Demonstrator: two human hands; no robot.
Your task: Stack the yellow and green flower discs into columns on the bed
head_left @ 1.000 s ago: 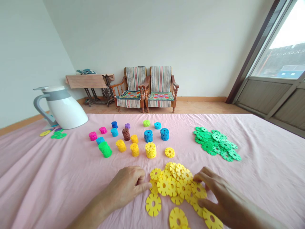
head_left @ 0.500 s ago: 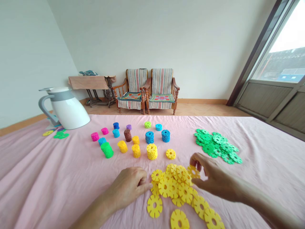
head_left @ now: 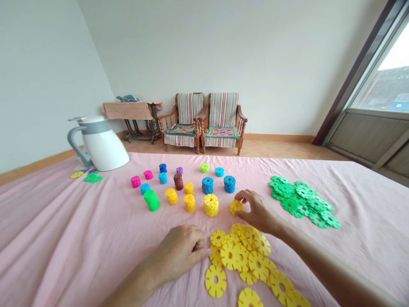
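Observation:
My right hand (head_left: 255, 211) pinches a yellow notched disc (head_left: 235, 207) between thumb and fingers, low at the spot of the lone yellow disc. Whether one or more discs lie there, I cannot tell. My left hand (head_left: 183, 249) rests on the cloth with its fingers curled, its thumb tip at the left edge of a loose pile of yellow discs (head_left: 241, 256). Left of the right hand stands a yellow disc stack (head_left: 211, 205). Behind it are two blue stacks, one of them a blue stack (head_left: 229, 184) near my right fingers.
Further left are smaller stacks, among them a green stack (head_left: 151, 200) and a brown stack (head_left: 178, 182). A spread pile of green discs (head_left: 302, 200) lies at the right. A white jug (head_left: 105, 147) stands at the far left of the pink cloth (head_left: 64, 238).
My right hand has moved left and away from me, from the yellow pile to the lone yellow disc. My left hand stays beside the pile. The view has turned slightly left.

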